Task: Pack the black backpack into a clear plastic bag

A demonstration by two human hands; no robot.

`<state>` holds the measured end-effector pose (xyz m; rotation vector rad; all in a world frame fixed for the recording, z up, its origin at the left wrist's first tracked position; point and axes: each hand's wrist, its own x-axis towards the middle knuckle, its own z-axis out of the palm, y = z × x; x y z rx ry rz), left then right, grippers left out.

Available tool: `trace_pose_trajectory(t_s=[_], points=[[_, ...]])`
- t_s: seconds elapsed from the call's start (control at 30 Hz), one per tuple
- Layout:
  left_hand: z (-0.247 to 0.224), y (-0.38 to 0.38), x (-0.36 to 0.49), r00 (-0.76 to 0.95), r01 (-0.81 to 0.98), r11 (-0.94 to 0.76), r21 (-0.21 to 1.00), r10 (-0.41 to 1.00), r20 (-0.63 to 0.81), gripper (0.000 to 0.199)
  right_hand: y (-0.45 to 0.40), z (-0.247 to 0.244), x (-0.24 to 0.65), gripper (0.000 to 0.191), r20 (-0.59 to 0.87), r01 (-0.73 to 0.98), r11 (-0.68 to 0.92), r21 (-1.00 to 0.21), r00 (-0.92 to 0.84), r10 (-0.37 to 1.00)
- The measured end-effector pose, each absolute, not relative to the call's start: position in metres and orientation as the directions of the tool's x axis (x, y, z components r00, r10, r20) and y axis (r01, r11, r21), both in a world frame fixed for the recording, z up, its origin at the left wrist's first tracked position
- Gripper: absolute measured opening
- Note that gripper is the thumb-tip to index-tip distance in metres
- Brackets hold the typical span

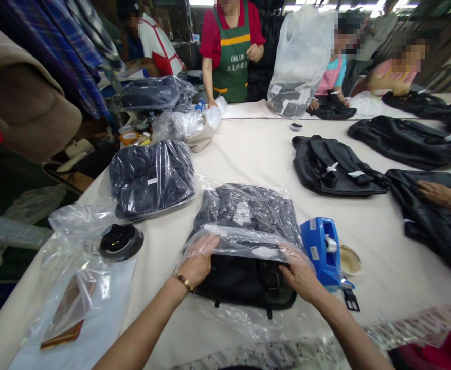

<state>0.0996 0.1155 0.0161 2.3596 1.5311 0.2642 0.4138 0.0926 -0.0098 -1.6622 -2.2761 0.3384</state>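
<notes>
A black bag (pixel 244 280) lies on the cream table in front of me, its far part under a clear plastic bag (pixel 248 205) and its near part bare. My left hand (pixel 200 257) holds the left side of the plastic's edge, fingers partly under the film. At the right side of the same edge, my right hand (pixel 298 267) grips the plastic, thumb below it. Both hands touch the plastic over the black bag. A blue tape dispenser (pixel 320 249) stands just right of my right hand.
A plastic-wrapped black bag (pixel 151 177) lies at the left, near a black tape roll (pixel 121 241) and a phone (pixel 69 313) under plastic. More black bags (pixel 337 167) lie at the right, one under another person's hand (pixel 441 195). Several people stand around the far side.
</notes>
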Motion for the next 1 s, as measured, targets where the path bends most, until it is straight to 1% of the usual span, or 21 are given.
trace_pose_trajectory(t_s=[0.07,0.13,0.23,0.33,0.43,0.53,0.6,0.7,0.77,0.8,0.87,0.9,0.93,1.0], points=[[0.011,0.119,0.089,0.454,0.829,-0.428,0.36,0.891,0.012,0.058,0.096,-0.013,0.424,0.058,0.104,0.859,0.355,-0.369,-0.342,0.934],[0.007,0.12,0.082,0.493,0.805,-0.474,0.358,0.869,0.043,0.063,0.096,-0.014,0.43,0.066,0.14,0.836,0.419,-0.355,-0.396,0.908],[0.001,0.119,0.077,0.509,0.792,-0.501,0.349,0.857,0.078,0.064,0.095,-0.014,0.431,0.07,0.208,0.804,0.497,-0.328,-0.452,0.868],[-0.005,0.116,0.078,0.451,0.828,-0.452,0.332,0.888,0.084,0.061,0.095,-0.013,0.427,0.066,0.194,0.815,0.473,-0.334,-0.431,0.881],[-0.003,0.116,0.083,0.385,0.865,-0.384,0.322,0.921,0.062,0.063,0.097,-0.006,0.421,0.064,0.162,0.828,0.405,-0.387,-0.371,0.914],[0.007,0.117,0.091,0.355,0.88,-0.351,0.32,0.934,0.046,0.056,0.103,0.006,0.416,0.056,0.093,0.805,0.34,-0.487,-0.339,0.936],[0.016,0.119,0.095,0.34,0.889,-0.335,0.312,0.94,0.039,0.047,0.107,0.013,0.416,0.049,0.052,0.791,0.297,-0.535,-0.32,0.946],[0.024,0.12,0.095,0.35,0.885,-0.344,0.315,0.936,0.037,0.027,0.109,0.018,0.421,0.042,0.009,0.784,0.263,-0.563,-0.312,0.95],[0.023,0.118,0.089,0.387,0.863,-0.383,0.33,0.921,0.056,0.024,0.105,0.017,0.426,0.038,0.002,0.774,0.283,-0.567,-0.342,0.94],[0.021,0.115,0.086,0.415,0.846,-0.412,0.337,0.907,0.069,0.023,0.101,0.015,0.429,0.036,0.018,0.77,0.309,-0.558,-0.361,0.932],[0.015,0.107,0.078,0.483,0.805,-0.484,0.343,0.87,0.093,0.019,0.088,0.011,0.432,0.031,0.089,0.77,0.393,-0.503,-0.406,0.91],[0.012,0.101,0.075,0.517,0.784,-0.517,0.342,0.85,0.101,0.016,0.08,0.009,0.433,0.03,0.136,0.771,0.444,-0.457,-0.433,0.891],[0.008,0.095,0.073,0.545,0.766,-0.545,0.341,0.832,0.107,0.018,0.07,0.006,0.433,0.03,0.183,0.769,0.497,-0.401,-0.465,0.866],[0.002,0.079,0.072,0.585,0.738,-0.586,0.334,0.803,0.116,0.026,0.049,0.0,0.43,0.034,0.233,0.749,0.602,-0.277,-0.556,0.798]])
